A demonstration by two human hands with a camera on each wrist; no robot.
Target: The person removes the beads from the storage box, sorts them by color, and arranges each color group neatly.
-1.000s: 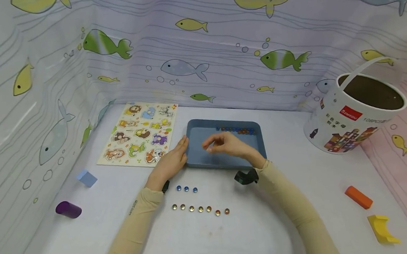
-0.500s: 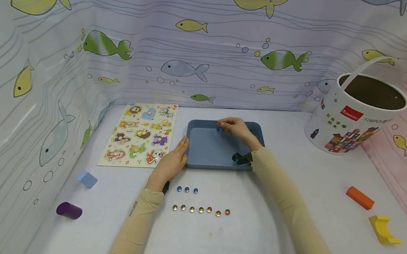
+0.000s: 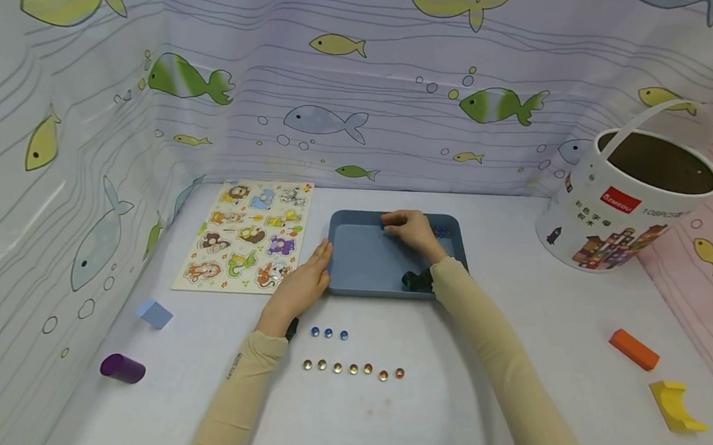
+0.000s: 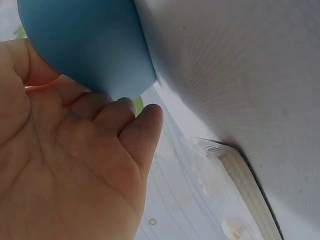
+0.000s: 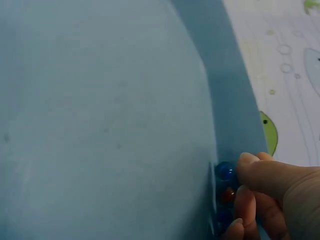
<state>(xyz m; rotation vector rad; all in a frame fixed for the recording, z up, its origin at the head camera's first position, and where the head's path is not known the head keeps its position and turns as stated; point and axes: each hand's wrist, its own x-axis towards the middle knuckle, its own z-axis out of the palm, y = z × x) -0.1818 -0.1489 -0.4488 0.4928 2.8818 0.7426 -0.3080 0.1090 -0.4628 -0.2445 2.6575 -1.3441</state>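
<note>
Blue tray (image 3: pixel 360 264) steadied by flat left hand (image 3: pixel 301 283); right hand (image 3: pixel 410 229) pinches a blue bead (image 5: pixel 224 171) beside puzzle board (image 3: pixel 244 235).

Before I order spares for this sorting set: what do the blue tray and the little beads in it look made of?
The blue tray looks like matte moulded plastic: even colour, rounded corners, smooth wall. The beads at the right hand look like glass or clear acrylic: glossy, translucent blue and red with bright highlights. I cannot tell which.

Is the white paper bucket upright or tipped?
Tipped. The white paper bucket leans against the wall; its open mouth faces the camera and shows a brown, seemingly empty inside, handle raised.
</note>
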